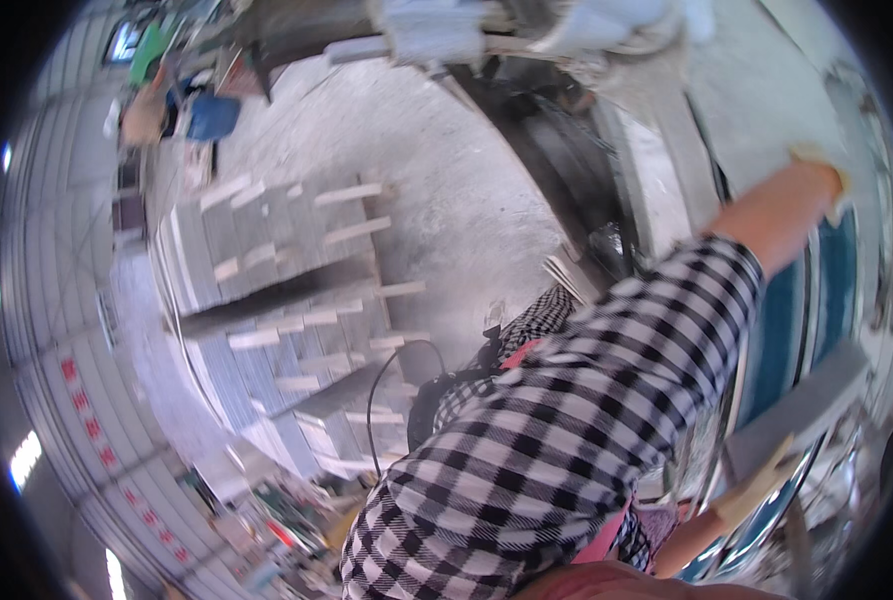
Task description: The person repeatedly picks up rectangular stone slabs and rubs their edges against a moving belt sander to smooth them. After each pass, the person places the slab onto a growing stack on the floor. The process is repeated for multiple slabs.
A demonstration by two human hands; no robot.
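My left arm, in a black-and-white checked sleeve, reaches across to the upper right. At its end my left hand (pixel 823 178), in a pale yellow glove, is at a pale grey surface (pixel 766 105); its fingers are smeared and mostly hidden. Low on the right, my right hand (pixel 751 497) wears a similar glove. Its fingers look stretched out beside the lower edge of a grey rectangular board (pixel 796 408); whether they touch it I cannot tell. Blue-green panels with pale edges (pixel 771 345) lie between my two hands.
Stacked grey slabs (pixel 281 400) with pale wooden strips between them stand left of me on the dusty floor (pixel 446 190). A dark beam-like machine part (pixel 556 170) runs beyond my arm. Another person (pixel 151 115) is at the far upper left, near a blue container (pixel 213 117).
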